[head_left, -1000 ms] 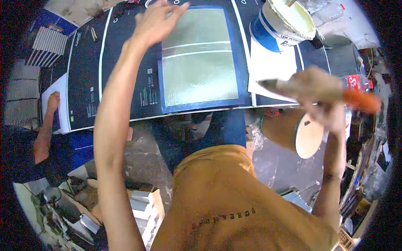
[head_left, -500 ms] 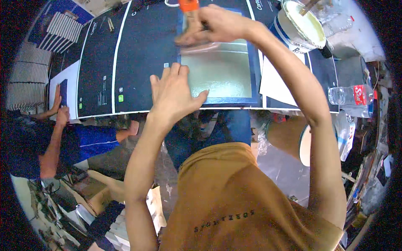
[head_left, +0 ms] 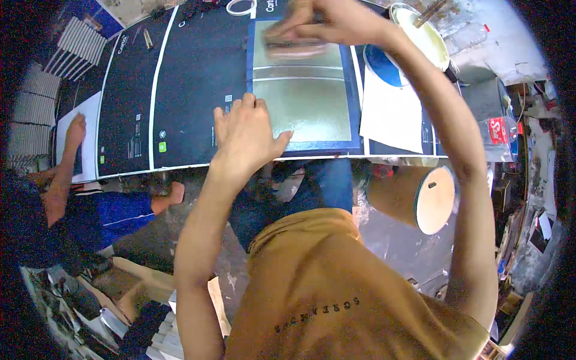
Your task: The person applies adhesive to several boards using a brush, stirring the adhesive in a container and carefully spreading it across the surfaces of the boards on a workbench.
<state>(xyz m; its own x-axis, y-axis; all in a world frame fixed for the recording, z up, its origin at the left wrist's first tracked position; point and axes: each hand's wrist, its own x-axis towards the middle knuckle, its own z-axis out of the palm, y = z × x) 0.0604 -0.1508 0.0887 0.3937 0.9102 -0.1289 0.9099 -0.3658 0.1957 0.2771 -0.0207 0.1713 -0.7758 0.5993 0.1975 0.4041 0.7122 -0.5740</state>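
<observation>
My right hand (head_left: 339, 24) is closed around a wide brush (head_left: 295, 49), blurred by motion, at the far part of a dark blue sheet (head_left: 355, 129). On that sheet lie grey-green boards (head_left: 306, 108) with a narrow strip across them, their surface shiny and wet-looking. The bristles touch or hover just over the far board; I cannot tell which. My left hand (head_left: 245, 132) rests open with fingers spread at the sheet's near left corner, its thumb over the near board's edge. The brush handle is out of view or hidden behind my right hand.
A bucket (head_left: 384, 66) of pale paste with a stick in it stands at the far right, beside white paper (head_left: 393, 114). Further right is a red-labelled bottle (head_left: 499, 130). A round stool (head_left: 435, 201) stands below the table. At left, another person's hand (head_left: 76, 129) works on a white sheet.
My right hand and the brush have moved away from me, over the far board, and the orange handle has left view. My left hand stays put. The whole view has shifted slightly.
</observation>
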